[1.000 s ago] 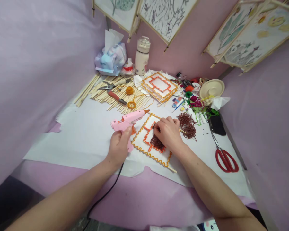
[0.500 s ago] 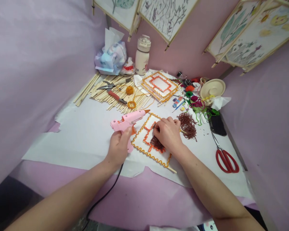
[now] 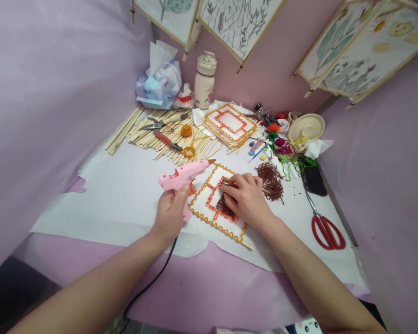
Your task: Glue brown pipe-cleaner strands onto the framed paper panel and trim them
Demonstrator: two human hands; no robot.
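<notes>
My left hand (image 3: 170, 211) is wrapped around the handle of a pink hot glue gun (image 3: 183, 174). Its orange nozzle points up and right, over the far left edge of a white panel (image 3: 206, 205) bordered with wavy yellow yarn. Inside that border runs a smaller orange yarn frame (image 3: 210, 202), partly filled with short dark brown yarn strands (image 3: 225, 206). On these strands rests my right hand (image 3: 249, 197), its index finger and thumb apart; its palm hides the panel's right part. Just beyond this hand lies a loose heap of brown yarn pieces (image 3: 271, 182).
Red-handled scissors (image 3: 328, 231) and a black phone (image 3: 313, 178) lie at the right. Behind are wooden sticks (image 3: 153, 144), pruning shears (image 3: 165, 137), a second yarn-edged panel (image 3: 231, 123), a bottle (image 3: 205, 81) and coloured yarn (image 3: 282, 147). The gun's black cord (image 3: 153, 280) hangs over the front edge.
My right hand's fingers have gone from bunched together to spread apart over the brown strands, uncovering more of them. My left hand and the glue gun have stayed nearly still.
</notes>
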